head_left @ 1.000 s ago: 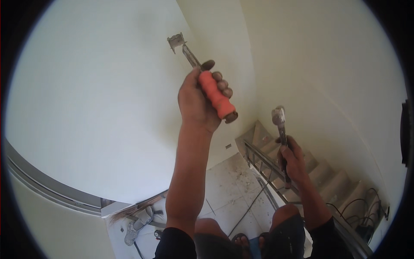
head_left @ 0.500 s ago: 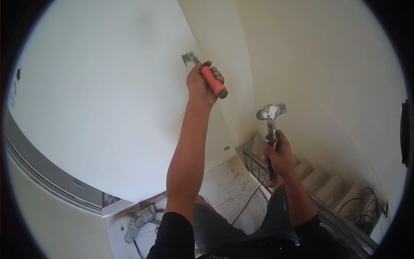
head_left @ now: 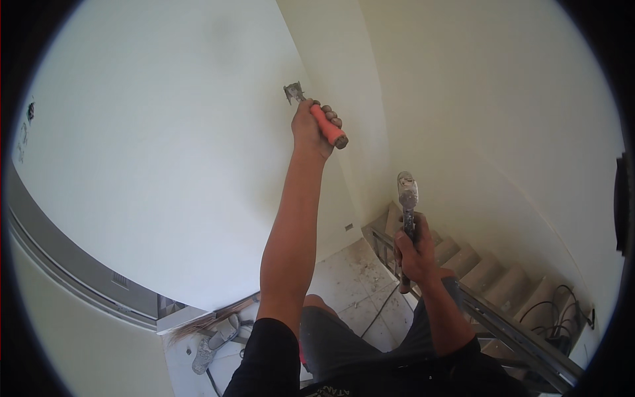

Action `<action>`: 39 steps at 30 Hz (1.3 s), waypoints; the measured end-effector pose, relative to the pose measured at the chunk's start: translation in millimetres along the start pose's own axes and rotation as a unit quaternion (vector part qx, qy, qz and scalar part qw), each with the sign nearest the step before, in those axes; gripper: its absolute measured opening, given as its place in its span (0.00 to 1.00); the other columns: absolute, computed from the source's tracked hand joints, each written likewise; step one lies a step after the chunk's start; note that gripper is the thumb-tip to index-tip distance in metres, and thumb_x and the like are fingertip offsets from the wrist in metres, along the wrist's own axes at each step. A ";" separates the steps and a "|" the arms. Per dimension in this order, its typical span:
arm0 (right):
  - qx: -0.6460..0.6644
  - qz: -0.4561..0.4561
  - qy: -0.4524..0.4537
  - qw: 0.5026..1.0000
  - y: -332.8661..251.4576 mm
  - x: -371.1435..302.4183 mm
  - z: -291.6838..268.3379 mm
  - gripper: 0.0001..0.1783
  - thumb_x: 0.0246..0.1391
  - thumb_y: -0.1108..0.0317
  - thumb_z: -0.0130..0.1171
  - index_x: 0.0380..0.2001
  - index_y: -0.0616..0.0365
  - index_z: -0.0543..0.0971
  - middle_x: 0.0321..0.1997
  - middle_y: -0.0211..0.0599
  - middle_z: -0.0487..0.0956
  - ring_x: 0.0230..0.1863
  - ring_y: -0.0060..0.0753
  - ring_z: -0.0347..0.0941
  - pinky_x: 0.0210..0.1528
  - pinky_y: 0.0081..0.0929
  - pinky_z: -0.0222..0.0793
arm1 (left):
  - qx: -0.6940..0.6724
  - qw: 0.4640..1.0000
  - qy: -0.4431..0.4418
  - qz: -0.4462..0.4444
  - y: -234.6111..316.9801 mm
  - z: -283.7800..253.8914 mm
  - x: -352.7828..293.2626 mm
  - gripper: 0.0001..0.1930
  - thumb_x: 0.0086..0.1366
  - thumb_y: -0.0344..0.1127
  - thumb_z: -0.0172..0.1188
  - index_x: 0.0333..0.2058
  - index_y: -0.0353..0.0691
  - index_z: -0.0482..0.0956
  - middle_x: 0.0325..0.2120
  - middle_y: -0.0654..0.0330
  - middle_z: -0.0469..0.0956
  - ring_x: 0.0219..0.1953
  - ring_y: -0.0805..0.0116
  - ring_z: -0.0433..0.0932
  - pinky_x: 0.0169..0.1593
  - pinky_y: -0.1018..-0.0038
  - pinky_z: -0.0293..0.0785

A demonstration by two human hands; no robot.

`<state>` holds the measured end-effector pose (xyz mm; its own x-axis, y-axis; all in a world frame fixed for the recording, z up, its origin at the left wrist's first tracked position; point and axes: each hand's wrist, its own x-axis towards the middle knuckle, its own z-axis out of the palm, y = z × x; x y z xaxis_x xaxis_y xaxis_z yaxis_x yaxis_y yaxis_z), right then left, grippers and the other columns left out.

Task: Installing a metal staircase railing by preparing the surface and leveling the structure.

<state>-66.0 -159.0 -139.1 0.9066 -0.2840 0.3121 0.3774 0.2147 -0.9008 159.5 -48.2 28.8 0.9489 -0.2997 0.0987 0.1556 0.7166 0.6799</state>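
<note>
My left hand [head_left: 312, 126] is raised high with the arm stretched out, gripping the orange handle of a scraper [head_left: 311, 109]. Its small metal blade touches the white wall [head_left: 165, 145] near the inside corner. Lower and to the right, my right hand [head_left: 415, 251] holds a second metal tool [head_left: 407, 198] upright by its handle; the grey blade, caked with filler, points up and is apart from the wall.
Two pale walls meet in a corner [head_left: 344, 99]. Far below are a dusty tiled floor [head_left: 350, 291], concrete stairs [head_left: 489, 271] with a metal rail [head_left: 516, 331], cables [head_left: 555, 311], a pair of sandals [head_left: 215, 341] and a grey ledge [head_left: 73, 271] at left.
My left hand has reached further up and away along the wall with the scraper. My right hand has lowered a little, its tool now turned edge-on.
</note>
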 end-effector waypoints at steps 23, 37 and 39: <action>-0.098 -0.227 0.097 0.964 27.0 91.6 99.5 0.12 0.60 0.64 0.48 0.24 0.57 0.66 0.13 0.25 0.65 0.13 0.18 0.59 0.16 0.20 0.55 | -0.044 0.999 -0.024 -0.021 9.4 3.6 7.4 0.06 0.62 0.36 0.44 0.29 0.41 0.59 0.21 0.63 0.64 0.18 0.75 0.64 0.20 0.79 0.66; 0.044 -0.338 0.075 0.937 70.6 100.9 85.8 0.12 0.54 0.64 0.55 0.22 0.61 0.73 0.11 0.37 0.68 0.12 0.37 0.67 0.18 0.31 0.62 | -0.008 1.000 0.005 -0.013 1.5 7.6 4.1 0.07 0.61 0.34 0.45 0.26 0.40 0.61 0.20 0.64 0.64 0.17 0.76 0.64 0.19 0.80 0.66; -0.129 -0.261 0.111 0.950 76.7 106.8 90.8 0.13 0.54 0.64 0.54 0.21 0.62 0.72 0.11 0.35 0.67 0.12 0.31 0.66 0.18 0.30 0.61 | -0.012 1.000 -0.005 -0.022 5.0 4.7 7.0 0.06 0.62 0.34 0.44 0.28 0.41 0.60 0.20 0.63 0.64 0.17 0.76 0.64 0.19 0.79 0.66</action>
<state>76.9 -88.0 -147.5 0.5365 -0.4846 0.6909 0.6795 -0.2375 -0.6942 165.6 -49.7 36.3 0.9382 -0.3372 0.0773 0.2033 0.7182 0.6655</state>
